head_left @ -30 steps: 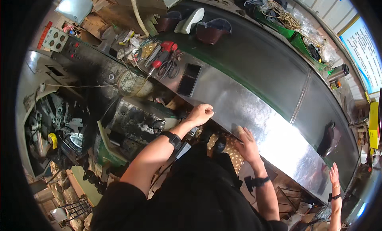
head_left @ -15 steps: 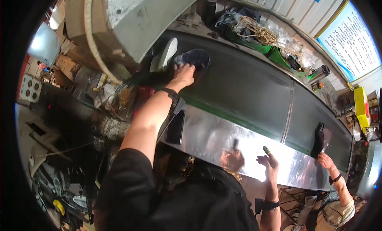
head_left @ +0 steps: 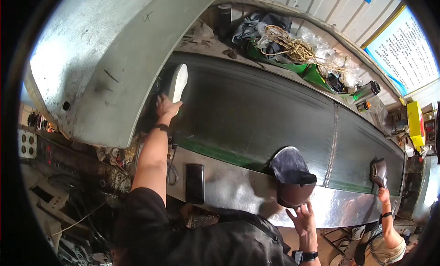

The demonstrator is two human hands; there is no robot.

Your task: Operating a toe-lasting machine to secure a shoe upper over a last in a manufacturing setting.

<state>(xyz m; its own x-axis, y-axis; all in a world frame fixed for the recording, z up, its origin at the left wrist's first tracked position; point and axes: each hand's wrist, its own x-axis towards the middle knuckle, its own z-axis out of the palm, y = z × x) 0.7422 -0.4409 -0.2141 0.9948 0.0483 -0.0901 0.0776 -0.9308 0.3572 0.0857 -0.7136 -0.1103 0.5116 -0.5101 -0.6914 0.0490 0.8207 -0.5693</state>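
My left hand (head_left: 167, 106) is at the far left of the dark belt (head_left: 247, 110). Its thumb and fingers straddle the near end of a white shoe sole (head_left: 179, 81), which lies lengthwise on the belt. In front of my body, a dark brown shoe upper (head_left: 294, 192) with a black-grey lining overlaps the shiny metal ledge (head_left: 238, 188). The fingertips of my right hand (head_left: 303, 219) are at its rounded near end, with the thumb apart to the left. Part of that grip is hidden beneath the upper.
A grey machine housing (head_left: 123, 69) overhangs the belt's left end. A black phone (head_left: 195, 183) lies on the ledge. Behind the belt are green bins (head_left: 316, 76) with rope and plastic. At the right, another person's hand (head_left: 384, 194) holds a brown shoe upper (head_left: 378, 172).
My left hand has gone from the dark shoe upper to the white sole. The upper has come toward me to my right hand, which held nothing before. The other person's shoe upper has shifted.
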